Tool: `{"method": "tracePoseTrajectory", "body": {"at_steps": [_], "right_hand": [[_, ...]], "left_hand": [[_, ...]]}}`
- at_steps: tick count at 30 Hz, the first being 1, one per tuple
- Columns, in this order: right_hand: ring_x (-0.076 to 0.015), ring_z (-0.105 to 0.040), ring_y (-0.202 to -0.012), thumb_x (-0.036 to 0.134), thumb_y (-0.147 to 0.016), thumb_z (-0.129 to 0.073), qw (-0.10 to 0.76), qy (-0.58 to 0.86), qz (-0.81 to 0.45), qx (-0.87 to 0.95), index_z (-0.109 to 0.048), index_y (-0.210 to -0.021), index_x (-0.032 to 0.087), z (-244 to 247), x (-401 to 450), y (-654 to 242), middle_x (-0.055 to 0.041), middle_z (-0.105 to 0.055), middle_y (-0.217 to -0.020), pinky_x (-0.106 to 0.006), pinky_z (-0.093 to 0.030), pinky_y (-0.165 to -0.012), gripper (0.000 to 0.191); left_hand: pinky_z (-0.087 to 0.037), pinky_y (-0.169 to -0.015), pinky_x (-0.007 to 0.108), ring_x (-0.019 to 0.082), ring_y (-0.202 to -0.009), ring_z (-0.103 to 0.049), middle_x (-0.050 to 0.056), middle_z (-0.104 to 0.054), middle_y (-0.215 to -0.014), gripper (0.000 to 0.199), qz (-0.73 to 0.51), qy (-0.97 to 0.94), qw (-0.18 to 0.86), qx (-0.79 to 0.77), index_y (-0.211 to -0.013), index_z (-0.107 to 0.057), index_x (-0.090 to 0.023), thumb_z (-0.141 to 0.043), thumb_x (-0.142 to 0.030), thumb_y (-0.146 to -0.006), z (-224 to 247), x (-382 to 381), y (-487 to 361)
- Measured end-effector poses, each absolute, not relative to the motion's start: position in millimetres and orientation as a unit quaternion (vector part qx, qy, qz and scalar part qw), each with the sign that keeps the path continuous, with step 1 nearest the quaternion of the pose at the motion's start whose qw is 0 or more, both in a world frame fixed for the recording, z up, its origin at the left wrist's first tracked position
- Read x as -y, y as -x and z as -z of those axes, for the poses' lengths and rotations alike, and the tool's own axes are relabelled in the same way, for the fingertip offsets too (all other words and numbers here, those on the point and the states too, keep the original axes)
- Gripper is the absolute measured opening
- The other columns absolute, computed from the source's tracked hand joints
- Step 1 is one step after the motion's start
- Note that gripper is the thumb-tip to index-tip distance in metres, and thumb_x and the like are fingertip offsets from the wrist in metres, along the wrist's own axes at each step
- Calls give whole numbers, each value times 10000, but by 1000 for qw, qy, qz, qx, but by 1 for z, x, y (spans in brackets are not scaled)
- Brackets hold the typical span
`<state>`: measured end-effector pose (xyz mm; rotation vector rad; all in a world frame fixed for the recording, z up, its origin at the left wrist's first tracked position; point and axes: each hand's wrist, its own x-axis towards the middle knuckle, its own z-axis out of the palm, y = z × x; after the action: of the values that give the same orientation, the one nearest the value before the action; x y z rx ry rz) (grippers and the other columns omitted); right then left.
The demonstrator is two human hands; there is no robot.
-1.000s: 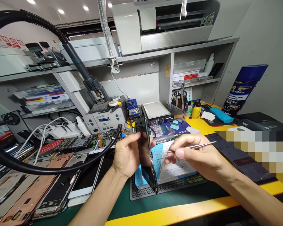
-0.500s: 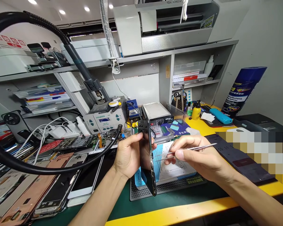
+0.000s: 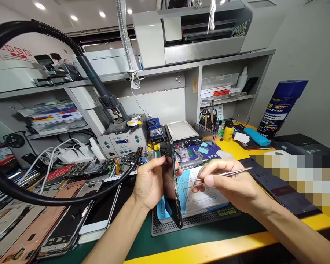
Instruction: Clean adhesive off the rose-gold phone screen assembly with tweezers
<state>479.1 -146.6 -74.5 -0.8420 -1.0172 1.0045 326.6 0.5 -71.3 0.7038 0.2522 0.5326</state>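
Above the front of the counter [image 3: 198, 251], our left hand [image 3: 147, 183] has the dark phone [image 3: 169, 179] standing nearly upright, a long edge turned toward our right; the thumb lies on its face and fingertips show past the other side, so the grip is closed around it. To the right of the phone, our right hand [image 3: 233, 183] pinches a pair of metal tweezers [image 3: 243, 170] between thumb and fingers. Their two tips stand slightly apart and point at the phone's edge; they are very near it, and we cannot tell whether they touch.

Beneath the phone we see a grey mat [image 3: 161, 229] with a flat blue and white pack [image 3: 203, 201] on it. Left of the phone lie several phone panels [image 3: 68, 220], with a black hose [image 3: 57, 200] looping over them. Behind the phone to the left, we have a machine [image 3: 129, 145] with buttons and a small display. Farther off, right of the phone, stand a yellow bottle [image 3: 228, 131] and a blue spray can [image 3: 282, 108]. Farthest beyond the phone, a large printer [image 3: 203, 51] rests on the shelf [image 3: 178, 68].
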Motion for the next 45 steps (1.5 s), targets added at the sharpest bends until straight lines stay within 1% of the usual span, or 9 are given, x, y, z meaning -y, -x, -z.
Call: {"method": "tracePoseTrajectory", "body": {"at_steps": [11,16,20,23,26,29,32,37,45], "right_hand": [[-216,-741,-753,329,-830,-849,655,372,-529,392,-808,-908,152,66,142,-480,-110,-766,-886,-269,-542,-662,198],[-203,-732,-749,359,-824,-854,664,392,-515,375,-791,-882,122,66,140,-483,-107,-750,-819,-240,-554,-648,252],[-200,-736,-683,331,-842,-836,679,395,-489,379,-741,-783,134,54,140,-483,-80,-739,-759,-225,-560,-596,226],[-192,-732,-642,335,-883,-798,647,405,-494,417,-725,-751,123,38,139,-483,-87,-737,-724,-218,-572,-589,260],[-182,-726,-600,357,-914,-765,613,396,-520,443,-744,-761,106,25,134,-483,-101,-738,-697,-207,-580,-573,294],[-187,-728,-578,333,-843,-839,607,386,-538,440,-757,-780,126,26,128,-484,-92,-748,-701,-218,-591,-562,232],[-186,-741,-608,267,-784,-891,610,394,-533,434,-762,-827,151,38,127,-484,-87,-754,-701,-220,-599,-600,180],[-185,-754,-664,214,-812,-871,621,415,-494,444,-761,-866,151,52,132,-479,-104,-763,-725,-223,-602,-668,138],[-169,-747,-660,233,-846,-838,621,431,-475,451,-783,-830,178,50,131,-476,-70,-764,-721,-213,-600,-667,80]], "left_hand": [[-547,-829,367,184,-728,-636,77,-671,-712,196,-268,-320,903,-106,-697,-710,-125,-631,-246,-831,67,-1,-324],[-557,-792,363,184,-713,-643,80,-677,-705,189,-248,-317,907,-119,-732,-719,-112,-613,-224,-842,67,-2,-325],[-575,-793,381,186,-712,-650,81,-679,-702,191,-229,-314,911,-140,-718,-716,-103,-603,-198,-839,65,-3,-323],[-590,-778,400,197,-692,-658,93,-678,-693,201,-206,-315,913,-155,-716,-721,-84,-592,-188,-831,63,-3,-319],[-598,-717,366,194,-677,-663,94,-665,-674,205,-192,-315,915,-163,-715,-723,-67,-579,-171,-817,59,-4,-315],[-591,-668,334,193,-673,-666,88,-654,-658,204,-192,-314,916,-161,-707,-724,-70,-576,-168,-806,58,-7,-314],[-586,-676,324,188,-670,-663,83,-655,-656,197,-200,-314,914,-162,-702,-725,-80,-582,-170,-804,58,-11,-311],[-581,-749,343,184,-668,-654,78,-656,-650,185,-212,-318,910,-160,-700,-719,-94,-588,-177,-801,57,-13,-309],[-561,-768,337,189,-664,-649,103,-674,-668,204,-203,-337,907,-152,-698,-716,-95,-571,-185,-810,57,-10,-310]]}}
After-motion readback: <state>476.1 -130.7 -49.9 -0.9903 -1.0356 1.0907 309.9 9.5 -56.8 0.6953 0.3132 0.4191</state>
